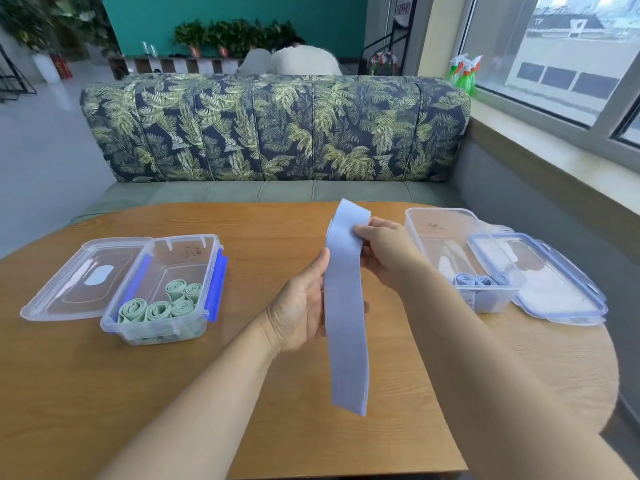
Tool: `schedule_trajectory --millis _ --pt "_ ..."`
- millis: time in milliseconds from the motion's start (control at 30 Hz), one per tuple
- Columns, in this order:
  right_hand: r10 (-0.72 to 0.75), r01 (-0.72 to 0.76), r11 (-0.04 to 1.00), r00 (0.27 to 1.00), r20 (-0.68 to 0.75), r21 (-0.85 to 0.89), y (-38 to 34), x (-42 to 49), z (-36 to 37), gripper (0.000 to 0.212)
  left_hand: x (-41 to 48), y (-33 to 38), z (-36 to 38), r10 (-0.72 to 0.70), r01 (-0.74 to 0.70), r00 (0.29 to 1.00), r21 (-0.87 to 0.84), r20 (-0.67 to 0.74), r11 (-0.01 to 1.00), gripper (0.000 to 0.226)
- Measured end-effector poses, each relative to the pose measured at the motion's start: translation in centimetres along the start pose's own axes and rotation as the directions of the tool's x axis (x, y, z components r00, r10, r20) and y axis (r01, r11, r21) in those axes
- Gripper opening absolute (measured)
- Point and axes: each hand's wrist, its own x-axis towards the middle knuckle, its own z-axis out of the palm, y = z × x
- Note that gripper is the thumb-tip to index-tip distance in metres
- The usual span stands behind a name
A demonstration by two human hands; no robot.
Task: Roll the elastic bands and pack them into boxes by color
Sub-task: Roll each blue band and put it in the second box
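Note:
A long pale blue elastic band [346, 323] hangs unrolled above the middle of the table. My right hand [384, 251] pinches it near its upper end. My left hand [301, 306] holds its left edge lower down, thumb in front. On the left stands a clear box [162, 289] with several rolled green bands [159, 306] inside. At the right a second clear box [453, 258] holds three rolled blue bands [481, 280].
The left box's lid [83, 278] lies flat beside it. The right box's lid [543, 278] leans against that box near the table's right edge. The wooden table [242, 393] meets a leaf-patterned sofa [277, 129] at its far side. A person sits beyond the sofa.

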Motion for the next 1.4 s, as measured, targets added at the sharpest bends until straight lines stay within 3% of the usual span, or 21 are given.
schedule_trajectory --millis 67,133,267,433,500,533,633,767,900,1133,1400 --pt "0.053 -0.058 0.991 0.998 -0.045 -0.121 1.6 1.0 -0.3 0.028 1.0 -1.1 -0.3 -0.018 0.019 0.996 0.005 -0.090 1.000 0.051" --pt "0.067 -0.082 0.966 0.995 -0.068 -0.245 3.2 2.0 -0.5 0.032 2.2 -2.6 -0.7 -0.028 0.058 0.977 0.141 -0.210 0.988 0.033" --pt "0.056 -0.078 0.929 0.996 -0.071 -0.361 5.0 3.7 -0.5 0.035 3.8 -4.3 -1.3 0.000 0.150 0.921 0.355 -0.390 0.923 0.028" --pt "0.074 -0.103 0.918 0.993 -0.090 -0.382 5.5 5.8 0.2 0.035 4.8 -4.6 -2.0 0.096 0.114 0.890 0.420 -0.446 0.900 0.038" --pt "0.112 -0.140 0.904 0.990 -0.091 -0.404 5.9 6.6 0.0 0.030 4.9 -4.6 -2.1 0.088 0.138 0.879 0.428 -0.468 0.893 0.052" --pt "0.148 -0.182 0.890 0.982 -0.113 -0.417 6.3 6.9 -0.2 0.038 4.9 -4.7 -2.1 0.085 0.153 0.869 0.428 -0.487 0.891 0.060" --pt "0.182 -0.259 0.892 0.956 -0.229 -0.371 7.8 6.8 -1.3 0.056 4.8 -5.0 -2.6 0.108 0.119 0.839 0.374 -0.533 0.920 0.068" --pt "0.205 -0.275 0.943 0.924 -0.324 -0.188 9.1 4.7 -2.0 0.048 4.7 -5.3 -2.7 0.078 0.073 0.814 0.235 -0.575 0.969 0.066" --pt "0.196 -0.229 0.969 0.941 -0.276 -0.093 9.5 2.6 -1.5 0.045 5.2 -5.6 -1.3 0.055 0.022 0.824 0.129 -0.564 0.991 0.064" --pt "0.197 -0.231 0.968 0.942 -0.272 -0.099 9.5 2.5 -1.8 0.043 5.4 -5.9 -1.2 0.023 -0.035 0.779 -0.008 -0.627 0.999 0.061" --pt "0.241 -0.240 0.970 0.943 -0.230 0.031 9.1 2.0 -2.0 0.038 5.1 -6.1 -1.0 0.023 -0.043 0.795 -0.019 -0.607 0.999 0.061"
